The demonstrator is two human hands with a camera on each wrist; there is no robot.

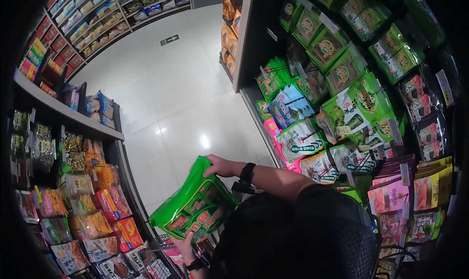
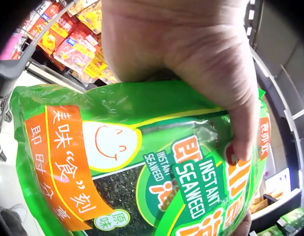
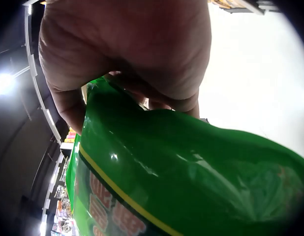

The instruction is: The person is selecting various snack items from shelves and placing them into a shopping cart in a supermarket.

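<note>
Both hands grip a glossy, crinkled green instant-seaweed bag [image 1: 195, 205]: the right hand [image 1: 220, 165] pinches its top edge, the left hand [image 1: 184, 242] clasps the bottom.

Large instant seaweed bag [image 1: 195, 205]: glossy green plastic pouch, puffy. Orange band with white Chinese characters, a smiley face on a white circle, "INSTANT SEAWEED" in white print. Held in mid-air, tilted, printed face up. Right hand [image 1: 220, 165] grips the top edge, left hand [image 1: 184, 244] the bottom edge.
</note>
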